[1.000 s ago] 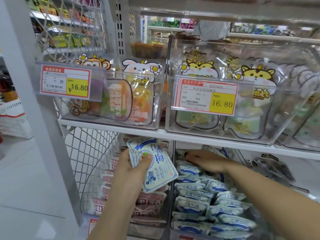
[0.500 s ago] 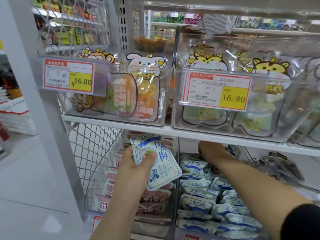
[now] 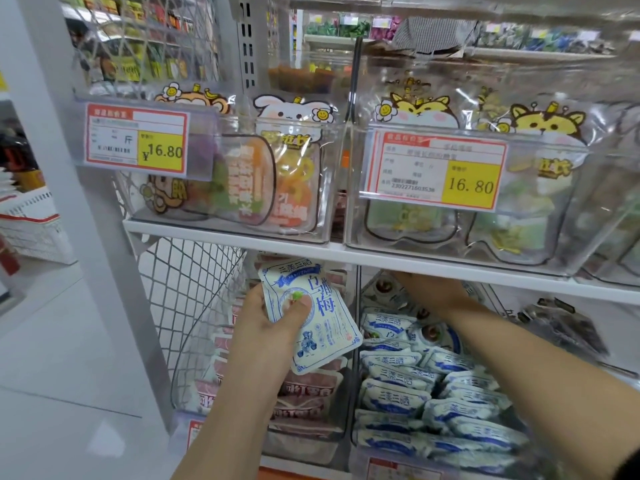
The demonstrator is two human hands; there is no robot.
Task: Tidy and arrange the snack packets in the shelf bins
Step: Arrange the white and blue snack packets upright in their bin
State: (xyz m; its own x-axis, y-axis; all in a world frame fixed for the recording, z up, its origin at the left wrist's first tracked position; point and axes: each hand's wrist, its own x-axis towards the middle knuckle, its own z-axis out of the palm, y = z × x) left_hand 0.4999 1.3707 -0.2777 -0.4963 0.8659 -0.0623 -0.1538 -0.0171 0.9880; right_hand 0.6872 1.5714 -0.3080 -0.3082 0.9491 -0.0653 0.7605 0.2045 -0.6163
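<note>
My left hand (image 3: 270, 327) holds a white and blue snack packet (image 3: 318, 323) upright, thumb pressed on its front, in front of the lower left bin of pink-brown packets (image 3: 304, 396). My right hand (image 3: 429, 289) reaches deep into the back of the lower right clear bin (image 3: 356, 441), just under the shelf board; its fingers are hidden there. That bin holds several white and blue packets (image 3: 415, 400) of the same kind, piled unevenly.
The white shelf board (image 3: 346, 254) above carries clear bins with cartoon-animal candy bags (image 3: 291, 174) and two 16.80 price tags (image 3: 136, 142). A wire mesh side panel (image 3: 187, 299) closes the shelf's left end. Dark packets (image 3: 561, 323) lie further right.
My right hand has moved from on top of the blue packets further up and back into the bin, under the shelf. The left hand keeps the packet, lifted slightly.
</note>
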